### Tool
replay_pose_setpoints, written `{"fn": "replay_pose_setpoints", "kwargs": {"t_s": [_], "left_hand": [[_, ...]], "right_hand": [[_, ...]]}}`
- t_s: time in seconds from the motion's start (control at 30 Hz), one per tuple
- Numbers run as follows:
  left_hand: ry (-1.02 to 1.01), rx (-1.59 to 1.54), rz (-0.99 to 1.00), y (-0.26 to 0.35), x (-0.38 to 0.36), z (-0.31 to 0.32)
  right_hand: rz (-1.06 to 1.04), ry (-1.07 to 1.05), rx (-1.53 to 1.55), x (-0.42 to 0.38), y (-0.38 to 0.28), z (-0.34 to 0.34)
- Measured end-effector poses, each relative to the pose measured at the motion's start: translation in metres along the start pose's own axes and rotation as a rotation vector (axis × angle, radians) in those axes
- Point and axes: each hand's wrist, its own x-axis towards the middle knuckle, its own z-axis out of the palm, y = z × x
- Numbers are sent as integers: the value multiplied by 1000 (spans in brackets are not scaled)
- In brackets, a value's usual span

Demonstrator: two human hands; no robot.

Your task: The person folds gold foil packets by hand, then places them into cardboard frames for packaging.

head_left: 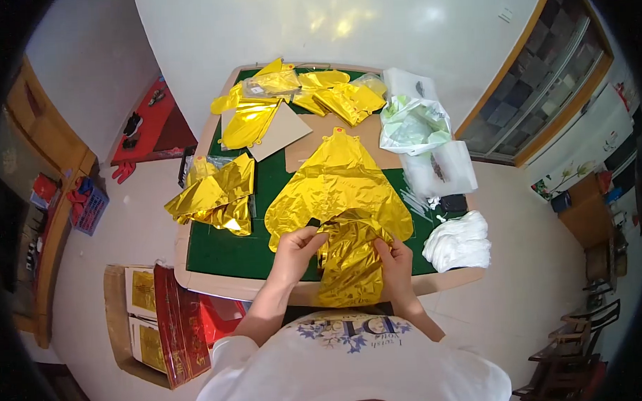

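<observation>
A large gold foil balloon (338,173), flat and creased, lies on the green table (281,262) in front of me. Its near part is bunched and hangs over the table's front edge. My left hand (299,249) pinches the gathered foil at its left side. On the right side of the same foil, my right hand (395,260) is closed with thumb and fingers on its edge. More folded gold foil (218,197) lies to the left of my left hand. A bundle of white cloth or thread (458,242) sits to the right of my right hand.
Gold foil pieces (251,121) and a cardboard sheet (280,135) lie at the back left. Plastic bags (414,123) stand at the back right, with a small black object (453,203) nearer. On the floor at left is an open carton (116,314) holding packets.
</observation>
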Motion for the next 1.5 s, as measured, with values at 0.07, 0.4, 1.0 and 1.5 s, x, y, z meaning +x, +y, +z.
{"fn": "replay_pose_setpoints", "kwargs": {"t_s": [0.07,0.4,1.0,1.5], "left_hand": [[16,189,129,4,-3,2],[156,131,194,-16,2,12],[55,10,144,-26,2,0],[416,292,406,146,-1,-130]], "right_hand": [[25,-9,24,0,4,-2],[97,-113,83,-8,10,-1],[193,43,410,-1,22,-10],[-32,352,516,33,-1,-122]]}}
